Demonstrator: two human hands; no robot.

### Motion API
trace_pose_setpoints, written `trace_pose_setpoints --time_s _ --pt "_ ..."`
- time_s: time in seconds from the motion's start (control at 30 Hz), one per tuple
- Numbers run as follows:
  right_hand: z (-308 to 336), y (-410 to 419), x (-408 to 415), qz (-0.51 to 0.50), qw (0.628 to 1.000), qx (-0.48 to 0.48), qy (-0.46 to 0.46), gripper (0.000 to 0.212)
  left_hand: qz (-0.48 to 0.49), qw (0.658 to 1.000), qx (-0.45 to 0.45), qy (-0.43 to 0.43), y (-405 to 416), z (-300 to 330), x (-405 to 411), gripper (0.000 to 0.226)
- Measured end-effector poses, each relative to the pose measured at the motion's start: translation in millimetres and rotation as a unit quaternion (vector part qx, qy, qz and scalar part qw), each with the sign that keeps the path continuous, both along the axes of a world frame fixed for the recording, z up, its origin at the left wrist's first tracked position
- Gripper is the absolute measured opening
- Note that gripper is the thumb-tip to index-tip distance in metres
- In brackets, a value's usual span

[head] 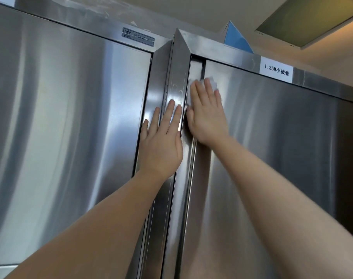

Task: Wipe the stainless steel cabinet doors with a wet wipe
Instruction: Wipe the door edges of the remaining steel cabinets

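Two tall stainless steel cabinets stand side by side. My right hand lies flat on the upper left corner of the right cabinet door, pressing a white wet wipe against the steel; the wipe shows above and beside my fingertips. My left hand rests flat, fingers apart, on the vertical frame strip between the cabinets, holding nothing. The left cabinet door is shut.
A white label with printed text is stuck on the right cabinet's top rail. A maker's plate sits on the left cabinet's top rail. A blue box corner pokes up behind the right cabinet. A ceiling panel is overhead.
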State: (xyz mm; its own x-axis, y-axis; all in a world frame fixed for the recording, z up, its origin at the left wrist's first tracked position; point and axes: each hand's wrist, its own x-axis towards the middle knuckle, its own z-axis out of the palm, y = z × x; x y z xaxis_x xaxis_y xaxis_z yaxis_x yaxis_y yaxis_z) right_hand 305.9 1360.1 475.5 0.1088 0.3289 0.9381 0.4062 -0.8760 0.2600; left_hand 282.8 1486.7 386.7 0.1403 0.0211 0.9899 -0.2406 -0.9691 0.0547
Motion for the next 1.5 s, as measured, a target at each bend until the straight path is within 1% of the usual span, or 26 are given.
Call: trace_pose_setpoints --time_s 0.1,0.17,0.23,0.33,0.5,0.57,0.7,0.9,1.0,1.07,1.13,1.23,1.37,1.43,1.5 --pt "41 2 -1 -0.017 1.0 0.004 0.005 0.06 -0.006 1.0 -0.002 0.004 0 0 -1 0.062" --pt "43 3 -1 -0.012 1.0 0.005 0.002 0.06 -0.005 1.0 -0.003 0.004 0 0 -2 0.062" --pt "27 2 0 -0.001 1.0 0.006 -0.005 0.06 -0.007 1.0 -0.004 0.006 1 0 -1 0.061" --pt "-24 3 2 0.017 0.999 0.017 -0.022 0.059 -0.006 1.0 0.0 0.012 1 0 -2 0.06" --pt "-121 4 -6 0.01 1.0 0.007 0.019 0.06 0.004 0.999 -0.001 0.046 -2 -6 -12 0.062" --pt "-159 4 -11 0.002 0.999 0.007 0.033 0.059 0.01 0.998 0.003 0.059 -3 -24 -15 0.061" --pt "-228 5 -19 -0.011 0.998 0.003 0.066 0.059 0.029 0.996 0.025 0.083 -5 -80 -18 0.059" --pt "-313 -2 -26 -0.032 0.994 -0.034 0.103 0.056 0.042 0.989 0.049 0.133 3 -148 -27 0.06" --pt "-345 -5 -32 -0.039 0.99 -0.049 0.123 0.057 0.039 0.988 0.054 0.139 8 -170 -35 0.061" --pt "-348 -7 -34 -0.037 0.99 -0.052 0.128 0.058 0.037 0.987 0.071 0.141 10 -181 -39 0.06" --pt "-329 -10 -31 -0.028 0.99 -0.066 0.12 0.059 0.028 0.986 0.077 0.146 10 -188 -38 0.06" --pt "-264 -14 -20 -0.021 0.993 -0.082 0.082 0.058 0.014 0.988 0.05 0.146 5 -191 -32 0.062" --pt "-171 -14 -10 -0.021 0.997 -0.069 0.038 0.058 0.001 0.992 0.029 0.127 0 -194 -25 0.066" --pt "-155 -12 -7 -0.025 0.997 -0.062 0.028 0.057 -0.003 0.993 0.031 0.117 1 -195 -24 0.066" --pt "-163 -10 -7 -0.017 0.998 -0.051 0.026 0.058 -0.01 0.994 0.032 0.108 2 -196 -22 0.065"
